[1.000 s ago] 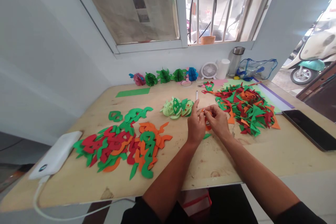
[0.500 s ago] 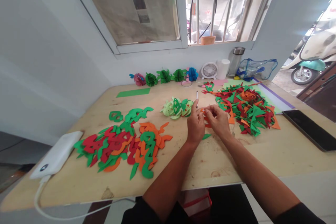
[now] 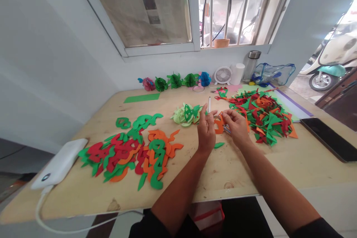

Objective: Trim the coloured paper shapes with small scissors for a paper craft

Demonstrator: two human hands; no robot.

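My right hand [image 3: 236, 125] pinches an orange paper piece [image 3: 219, 126] with a cut-out opening between thumb and fingertips. A small metallic object [image 3: 227, 129], perhaps scissors, shows partly under that hand; the rest is hidden. Just left of the paper, my left hand [image 3: 206, 132] is open with its fingers raised and apart. Whether its thumb touches the paper I cannot tell. A small green paper leaf [image 3: 219, 145] lies on the table below the hands. Beyond the left fingers sit light green folded paper pieces [image 3: 181, 114] and a white pen [image 3: 209, 104].
Red, green and orange cut-out shapes [image 3: 122, 152] lie in a pile at left. Paper scraps [image 3: 262, 115] heap up at right, near a black phone [image 3: 329, 137]. A white power bank [image 3: 60, 163] stands at the left edge. Paper ornaments [image 3: 175, 80] and a fan [image 3: 222, 76] line the wall.
My left fingers have opened and come away from the right hand. More of the orange paper now shows, held by the right hand, and a metallic object has come into sight beneath.
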